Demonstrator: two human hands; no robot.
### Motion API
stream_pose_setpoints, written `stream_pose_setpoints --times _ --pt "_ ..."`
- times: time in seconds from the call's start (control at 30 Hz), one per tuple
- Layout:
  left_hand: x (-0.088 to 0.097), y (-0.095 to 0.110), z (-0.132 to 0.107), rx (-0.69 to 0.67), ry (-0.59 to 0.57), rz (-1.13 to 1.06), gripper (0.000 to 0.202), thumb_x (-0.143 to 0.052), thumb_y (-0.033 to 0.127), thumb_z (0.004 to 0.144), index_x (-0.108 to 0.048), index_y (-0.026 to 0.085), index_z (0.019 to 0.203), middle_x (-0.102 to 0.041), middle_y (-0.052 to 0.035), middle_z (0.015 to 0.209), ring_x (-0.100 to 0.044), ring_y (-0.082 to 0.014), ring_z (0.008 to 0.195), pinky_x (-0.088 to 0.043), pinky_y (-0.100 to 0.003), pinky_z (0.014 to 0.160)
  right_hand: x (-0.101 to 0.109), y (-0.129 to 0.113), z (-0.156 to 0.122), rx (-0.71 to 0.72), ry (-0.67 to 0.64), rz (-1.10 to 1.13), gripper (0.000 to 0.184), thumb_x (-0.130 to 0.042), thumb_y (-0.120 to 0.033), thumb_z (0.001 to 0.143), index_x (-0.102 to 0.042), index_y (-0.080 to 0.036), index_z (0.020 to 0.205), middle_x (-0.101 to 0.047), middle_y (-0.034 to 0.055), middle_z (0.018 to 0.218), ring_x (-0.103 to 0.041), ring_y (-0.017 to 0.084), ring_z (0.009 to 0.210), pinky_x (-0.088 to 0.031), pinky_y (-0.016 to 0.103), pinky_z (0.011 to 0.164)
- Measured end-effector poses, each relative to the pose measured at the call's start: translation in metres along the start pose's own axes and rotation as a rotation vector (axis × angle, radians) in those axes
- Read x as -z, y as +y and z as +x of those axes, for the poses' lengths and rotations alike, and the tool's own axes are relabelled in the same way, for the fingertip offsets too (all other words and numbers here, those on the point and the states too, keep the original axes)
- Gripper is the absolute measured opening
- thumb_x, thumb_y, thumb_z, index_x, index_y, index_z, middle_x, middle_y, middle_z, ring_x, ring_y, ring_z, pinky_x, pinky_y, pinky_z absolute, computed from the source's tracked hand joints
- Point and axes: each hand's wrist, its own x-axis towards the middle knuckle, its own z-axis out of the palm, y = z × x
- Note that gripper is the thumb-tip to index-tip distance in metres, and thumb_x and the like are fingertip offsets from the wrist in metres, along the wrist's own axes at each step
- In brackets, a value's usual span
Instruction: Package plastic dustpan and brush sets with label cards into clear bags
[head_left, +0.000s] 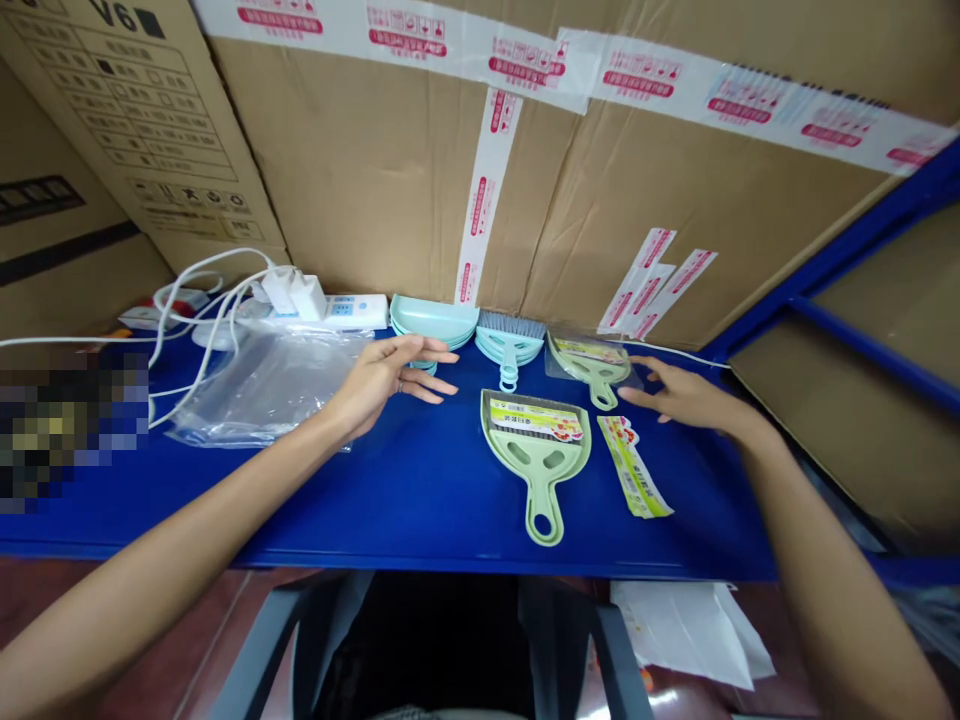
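My left hand (405,370) hovers with fingers stretched out, just in front of a stack of light-blue dustpans (435,318) and beside a pile of clear plastic bags (270,385). My right hand (679,390) has its fingers apart, close to a bagged green dustpan and brush set (600,385); whether it touches the bag I cannot tell. Between my hands lies an unbagged green dustpan with a brush (536,460) nested in it and a printed label across its top. A loose label strip (636,470) rests to its right. Light-blue brushes (510,345) are stacked behind.
Along the back left sits a white power strip (356,310) with plugged-in chargers and white cables. Cardboard (375,150) walls in the back of the blue table (420,510). A blue metal frame (840,250) rises at the right. White bags (690,630) are below the table edge.
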Motion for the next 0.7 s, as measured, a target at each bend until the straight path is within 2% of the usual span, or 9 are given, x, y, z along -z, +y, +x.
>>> stream_pose_setpoints --times 0.1,0.17,0.27,0.43,0.57,0.7 --pt "-0.002 -0.001 -0.002 0.004 -0.006 0.010 0.034 -0.067 0.042 0.101 -0.074 0.010 0.111 -0.077 -0.0235 0.128 -0.083 -0.0310 0.081 -0.069 -0.035 0.064 -0.012 0.020 -0.004 0.019 -0.008 0.217 0.098 -0.090 -0.051 0.070 -0.053 -0.024 0.157 -0.071 0.0187 0.134 -0.075 0.024 0.070 -0.068 0.043 0.069" --pt "-0.003 -0.002 -0.002 0.000 -0.001 0.007 0.035 -0.068 0.043 0.100 -0.074 0.010 0.110 -0.077 -0.0239 0.127 -0.083 -0.0302 0.080 -0.068 -0.034 0.063 -0.020 0.026 0.004 0.031 0.043 0.313 0.093 -0.092 -0.043 0.067 -0.058 -0.020 0.151 -0.071 0.0199 0.132 -0.076 0.024 0.074 -0.068 0.042 0.070" --pt "-0.003 -0.003 0.000 -0.005 0.004 0.004 0.036 -0.070 0.045 0.099 -0.074 0.010 0.108 -0.077 -0.0246 0.125 -0.083 -0.0297 0.078 -0.068 -0.033 0.061 -0.028 0.024 0.017 0.096 0.126 0.327 0.079 -0.089 -0.039 0.070 -0.065 -0.016 0.142 -0.075 0.0182 0.121 -0.076 0.024 0.073 -0.065 0.040 0.067" --pt "-0.002 -0.003 0.001 -0.006 0.010 0.018 0.035 -0.069 0.043 0.100 -0.073 0.009 0.108 -0.077 -0.0247 0.126 -0.083 -0.0304 0.079 -0.068 -0.035 0.062 -0.038 0.012 0.026 0.167 0.220 0.061 0.059 -0.080 -0.040 0.083 -0.072 -0.014 0.136 -0.078 0.0093 0.086 -0.072 0.025 0.068 -0.061 0.042 0.078" --pt "-0.002 -0.004 0.001 -0.009 0.002 0.056 0.034 -0.066 0.042 0.101 -0.073 0.010 0.108 -0.077 -0.0243 0.126 -0.083 -0.0297 0.079 -0.068 -0.034 0.062 -0.044 0.005 0.030 0.247 0.327 -0.123 0.048 -0.078 -0.036 0.086 -0.077 -0.014 0.129 -0.078 0.0136 0.098 -0.072 0.028 0.082 -0.057 0.041 0.087" --pt "-0.002 -0.009 0.002 -0.020 -0.017 0.061 0.036 -0.066 0.044 0.100 -0.074 0.010 0.108 -0.077 -0.0242 0.125 -0.082 -0.0289 0.078 -0.067 -0.035 0.061 -0.049 0.000 0.035 0.251 0.347 -0.201 0.039 -0.072 -0.036 0.092 -0.079 -0.015 0.125 -0.076 0.0150 0.105 -0.070 0.027 0.084 -0.055 0.039 0.086"
